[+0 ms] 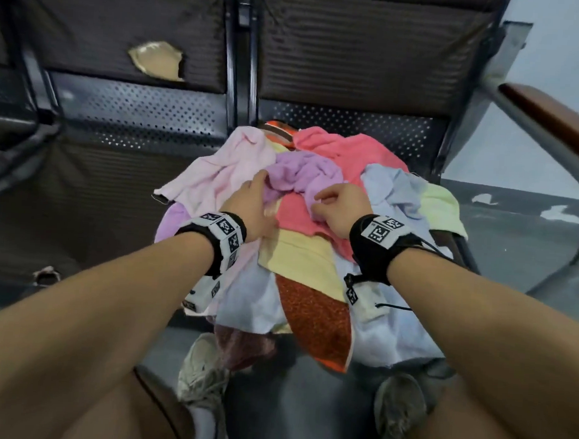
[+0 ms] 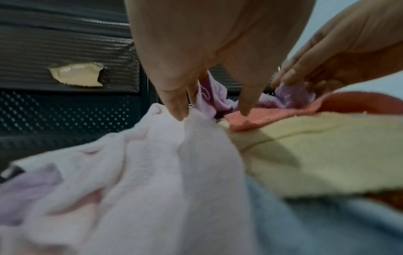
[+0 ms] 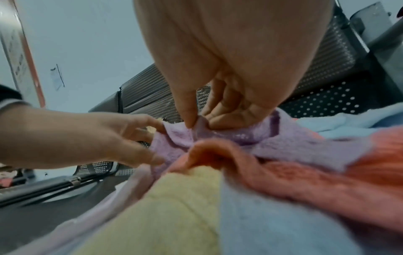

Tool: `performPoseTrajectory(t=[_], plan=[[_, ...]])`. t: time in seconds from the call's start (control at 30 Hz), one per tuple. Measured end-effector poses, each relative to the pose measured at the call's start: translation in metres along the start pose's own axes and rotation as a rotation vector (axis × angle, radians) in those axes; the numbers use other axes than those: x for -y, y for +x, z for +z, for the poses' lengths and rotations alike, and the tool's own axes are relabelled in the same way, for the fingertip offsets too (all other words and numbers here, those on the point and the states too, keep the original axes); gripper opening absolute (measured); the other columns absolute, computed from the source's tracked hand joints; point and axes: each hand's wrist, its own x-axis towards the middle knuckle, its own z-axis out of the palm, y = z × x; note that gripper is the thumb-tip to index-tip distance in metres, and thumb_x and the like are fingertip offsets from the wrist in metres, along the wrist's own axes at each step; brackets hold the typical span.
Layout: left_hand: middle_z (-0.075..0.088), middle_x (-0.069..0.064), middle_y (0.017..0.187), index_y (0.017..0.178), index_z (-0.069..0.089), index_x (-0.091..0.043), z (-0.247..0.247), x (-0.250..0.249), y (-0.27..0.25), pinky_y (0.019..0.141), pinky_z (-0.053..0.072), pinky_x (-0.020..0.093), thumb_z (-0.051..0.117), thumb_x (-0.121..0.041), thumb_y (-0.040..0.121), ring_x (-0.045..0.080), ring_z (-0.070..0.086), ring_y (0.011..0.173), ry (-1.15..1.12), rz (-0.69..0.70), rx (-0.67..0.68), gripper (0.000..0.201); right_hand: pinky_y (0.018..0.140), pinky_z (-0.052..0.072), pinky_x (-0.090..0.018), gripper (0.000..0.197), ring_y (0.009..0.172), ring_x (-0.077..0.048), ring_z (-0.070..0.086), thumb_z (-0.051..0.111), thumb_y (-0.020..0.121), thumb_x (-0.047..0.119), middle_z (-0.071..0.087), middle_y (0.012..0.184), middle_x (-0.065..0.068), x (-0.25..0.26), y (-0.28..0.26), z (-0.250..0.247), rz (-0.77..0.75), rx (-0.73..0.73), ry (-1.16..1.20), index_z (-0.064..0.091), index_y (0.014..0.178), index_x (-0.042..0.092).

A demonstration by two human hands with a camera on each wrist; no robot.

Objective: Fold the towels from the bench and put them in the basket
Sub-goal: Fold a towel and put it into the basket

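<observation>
A heap of towels lies on the right seat of the bench (image 1: 370, 129). On top is a crumpled lilac towel (image 1: 304, 173) (image 3: 283, 145) (image 2: 290, 96). My right hand (image 1: 319, 200) (image 3: 199, 123) pinches a fold of it between thumb and curled fingers. My left hand (image 1: 261, 182) (image 2: 211, 110) reaches in with straight fingers, the thumb and fingertips either side of the lilac towel's left end, touching it and the pale pink towel (image 1: 223, 172) (image 2: 174, 163). A coral towel (image 1: 345, 148) and a yellow towel (image 1: 299, 256) lie beneath. No basket is in view.
More towels hang over the seat's front edge: light blue (image 1: 393, 188), pale green (image 1: 439, 207) and an orange-red patterned one (image 1: 316, 314). The left seat (image 1: 99, 182) is dark padded; its backrest has a tear (image 1: 155, 59). A wooden armrest (image 1: 555, 115) stands at the right. My shoes (image 1: 203, 369) are below.
</observation>
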Motion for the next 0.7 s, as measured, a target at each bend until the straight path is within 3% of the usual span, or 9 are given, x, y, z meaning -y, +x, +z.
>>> performPoseTrajectory(t=[0.07,0.1,0.2,0.27,0.33,0.4,0.5,0.6,0.7], plan=[[0.060,0.008,0.110,0.128,0.029,-0.015,0.002,-0.010,0.005,0.078,0.054,0.045,0.073,-0.024,0.078,0.032,0.063,0.093,-0.075,-0.011,-0.075,0.067,0.057,0.049,-0.021,0.016,0.062,-0.013,0.066,0.069,0.077,0.007,0.070,0.068,0.000,0.007,0.000,0.003,-0.019,-0.004,0.148,0.070,0.066,0.019],[0.061,0.007,0.104,0.120,0.028,-0.017,0.004,-0.015,0.008,0.075,0.054,0.045,0.073,-0.022,0.078,0.032,0.064,0.089,-0.111,-0.022,-0.119,0.061,0.057,0.048,-0.023,0.018,0.056,-0.016,0.062,0.065,0.078,0.003,0.066,0.063,-0.004,0.010,-0.002,0.004,-0.019,0.033,0.284,0.068,0.064,0.014],[0.059,0.010,0.115,0.124,0.030,-0.019,0.005,-0.030,0.018,0.081,0.054,0.048,0.072,-0.018,0.074,0.033,0.063,0.097,-0.163,0.032,-0.149,0.065,0.062,0.043,-0.036,0.027,0.062,-0.023,0.047,0.051,0.083,-0.004,0.047,0.061,-0.010,0.021,-0.008,-0.007,-0.022,0.176,0.664,0.053,0.060,0.008],[0.057,0.013,0.128,0.139,0.036,-0.022,0.007,-0.032,0.026,0.092,0.051,0.048,0.069,-0.020,0.075,0.035,0.059,0.111,-0.060,0.109,-0.062,0.072,0.054,0.039,-0.027,0.028,0.055,-0.017,0.043,0.047,0.083,0.000,0.040,0.057,-0.005,0.025,-0.010,-0.023,-0.006,0.150,0.789,0.045,0.058,0.013],[0.062,0.018,0.123,0.135,0.051,-0.020,0.010,-0.031,0.031,0.093,0.050,0.045,0.062,-0.017,0.081,0.040,0.060,0.110,0.110,0.129,0.023,0.055,0.050,0.031,-0.026,0.023,0.054,-0.011,0.034,0.044,0.078,0.004,0.033,0.059,-0.003,0.023,-0.012,-0.042,-0.006,0.069,0.854,0.038,0.057,0.013],[0.066,0.023,0.112,0.117,0.062,-0.012,0.013,-0.032,0.033,0.086,0.050,0.043,0.052,-0.012,0.089,0.044,0.061,0.103,0.158,0.133,-0.032,0.030,0.051,0.022,-0.027,0.025,0.055,-0.012,0.026,0.041,0.077,0.002,0.026,0.061,-0.002,0.016,-0.014,-0.060,0.061,-0.027,0.930,0.032,0.058,0.015],[0.064,0.026,0.117,0.121,0.058,-0.008,0.011,-0.043,0.029,0.087,0.044,0.043,0.043,-0.012,0.096,0.045,0.059,0.106,0.042,0.112,-0.159,0.029,0.054,0.026,-0.029,0.028,0.059,-0.015,0.033,0.041,0.083,-0.001,0.036,0.065,-0.003,-0.007,-0.017,-0.083,0.144,-0.278,0.676,0.042,0.059,0.013],[0.062,0.022,0.126,0.125,0.056,-0.005,0.007,-0.067,0.019,0.092,0.039,0.037,0.039,-0.013,0.100,0.038,0.056,0.114,-0.092,0.171,-0.158,0.031,0.069,0.045,-0.025,0.013,0.077,-0.018,0.055,0.054,0.088,0.016,0.060,0.092,-0.003,-0.028,-0.027,-0.090,0.111,-0.256,0.212,0.061,0.099,0.016],[0.067,0.009,0.098,0.092,0.059,-0.013,0.004,-0.103,-0.003,0.080,0.041,0.031,0.042,-0.014,0.099,0.027,0.059,0.095,-0.298,0.337,-0.103,0.018,0.098,0.042,-0.031,0.070,0.113,-0.021,0.053,0.076,0.071,0.033,0.057,0.126,-0.004,-0.026,-0.040,-0.078,-0.195,0.001,-0.116,0.050,0.135,0.020]])
